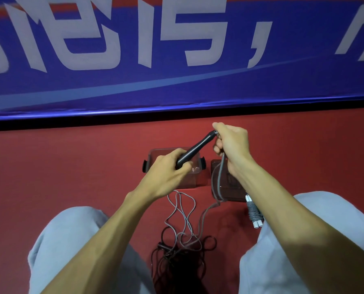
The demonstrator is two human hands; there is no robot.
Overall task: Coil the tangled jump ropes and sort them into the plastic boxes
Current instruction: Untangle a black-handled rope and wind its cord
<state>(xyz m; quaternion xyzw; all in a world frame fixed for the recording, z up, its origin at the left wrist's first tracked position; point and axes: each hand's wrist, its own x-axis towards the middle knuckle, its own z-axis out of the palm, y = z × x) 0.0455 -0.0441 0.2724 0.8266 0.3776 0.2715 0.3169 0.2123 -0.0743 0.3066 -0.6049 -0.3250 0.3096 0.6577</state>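
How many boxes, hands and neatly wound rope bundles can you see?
Plastic boxes: 2, the left box and the right box.
Hands: 2, the left hand gripping the black handle, the right hand holding the grey rope.
Coiled rope bundles: 1, the coiled bundle beside the right box.
Total: 5

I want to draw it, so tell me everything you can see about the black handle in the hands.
The black handle is a long, slim stick, smooth and slightly shiny, like plastic or rubber, thicker at the near end and narrower at the far one. It slants up to the right, in the air over a clear box. The left hand grips its thick end. Its thin tip meets the right hand, where a grey rope hangs down.
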